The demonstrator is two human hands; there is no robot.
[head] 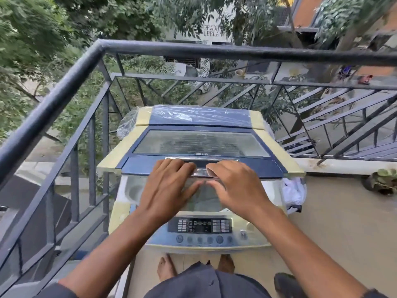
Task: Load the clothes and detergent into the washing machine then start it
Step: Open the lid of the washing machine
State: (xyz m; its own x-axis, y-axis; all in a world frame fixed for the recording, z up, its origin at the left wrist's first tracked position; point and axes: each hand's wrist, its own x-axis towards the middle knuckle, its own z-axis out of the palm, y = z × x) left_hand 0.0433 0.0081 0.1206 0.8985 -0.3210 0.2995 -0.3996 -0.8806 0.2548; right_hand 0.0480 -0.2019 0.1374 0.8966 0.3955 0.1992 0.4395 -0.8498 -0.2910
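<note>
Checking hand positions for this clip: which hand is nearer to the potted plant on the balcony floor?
Right. The right hand grips the lid handle on the side toward the potted plant; the left hand grips the handle farther from it, toward the railing.

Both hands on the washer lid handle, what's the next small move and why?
Probably lift the lid further up and back. Left hand and right hand both grip its front handle, its front edge looks slightly raised, and no clothes can be seen in the tub yet.

Soft daylight, no hard shadows; wide-angle bending at edges, slight blur throughout.
</note>
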